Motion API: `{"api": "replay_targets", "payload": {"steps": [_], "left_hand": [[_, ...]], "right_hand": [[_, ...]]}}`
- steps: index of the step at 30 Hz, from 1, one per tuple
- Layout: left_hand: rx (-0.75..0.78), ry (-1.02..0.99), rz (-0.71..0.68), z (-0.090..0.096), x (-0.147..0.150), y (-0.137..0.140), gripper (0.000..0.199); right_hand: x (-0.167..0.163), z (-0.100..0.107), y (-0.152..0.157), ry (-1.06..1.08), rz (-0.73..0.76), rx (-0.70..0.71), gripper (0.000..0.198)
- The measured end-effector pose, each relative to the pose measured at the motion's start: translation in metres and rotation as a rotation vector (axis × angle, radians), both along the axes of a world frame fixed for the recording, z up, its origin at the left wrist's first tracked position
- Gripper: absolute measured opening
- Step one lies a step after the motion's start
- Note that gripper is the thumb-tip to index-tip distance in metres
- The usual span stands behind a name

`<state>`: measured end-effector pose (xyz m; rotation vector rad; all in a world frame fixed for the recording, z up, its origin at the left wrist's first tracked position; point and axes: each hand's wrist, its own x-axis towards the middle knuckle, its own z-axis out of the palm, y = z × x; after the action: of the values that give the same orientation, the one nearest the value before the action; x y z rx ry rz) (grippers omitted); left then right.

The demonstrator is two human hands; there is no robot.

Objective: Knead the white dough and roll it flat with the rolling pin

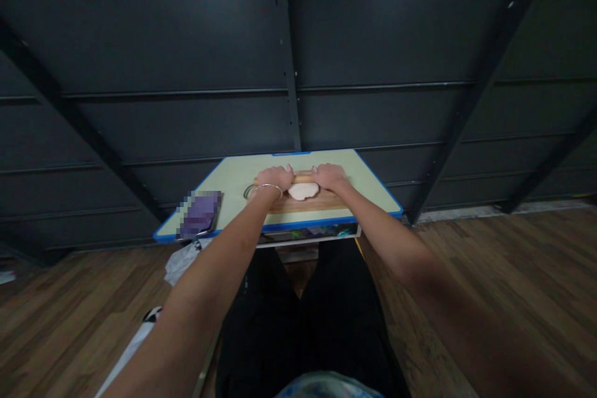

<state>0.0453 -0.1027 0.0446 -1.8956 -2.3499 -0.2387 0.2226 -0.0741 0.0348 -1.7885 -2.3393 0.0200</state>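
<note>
A wooden rolling pin (303,178) lies crosswise over a flat piece of white dough (303,191). My left hand (275,176) is closed round the pin's left end, and a bracelet circles that wrist. On the other end, my right hand (330,175) grips the pin with the thumb pointing inward. The dough shows on the near side of the pin, between my two hands. Under it is a wooden board (326,201), partly covered by my forearms. A dark metal loop (249,191) sticks out at the board's left side.
The board rests on a small pale-green table (368,189) with a blue edge. A purple item (199,214), partly pixelated, lies at its left. Below the tabletop is an open shelf (308,234) with things inside. A dark metal panel wall (209,43) stands behind the table.
</note>
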Motion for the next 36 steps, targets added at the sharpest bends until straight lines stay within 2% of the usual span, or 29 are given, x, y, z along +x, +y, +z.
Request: {"api": "replay_targets", "payload": {"steps": [11, 21, 36], "left_hand": [[0.005, 0.033, -0.009, 0.003, 0.003, -0.011, 0.072], [0.077, 0.044, 0.002, -0.003, 0.003, -0.013, 0.072], [0.076, 0.052, -0.031, -0.004, 0.002, -0.016, 0.071]], "right_hand": [[-0.001, 0.001, -0.018, -0.006, -0.015, 0.066, 0.063], [-0.001, 0.003, -0.013, -0.008, -0.004, 0.017, 0.063], [0.0, 0.0, -0.009, -0.034, 0.03, 0.009, 0.066]]}}
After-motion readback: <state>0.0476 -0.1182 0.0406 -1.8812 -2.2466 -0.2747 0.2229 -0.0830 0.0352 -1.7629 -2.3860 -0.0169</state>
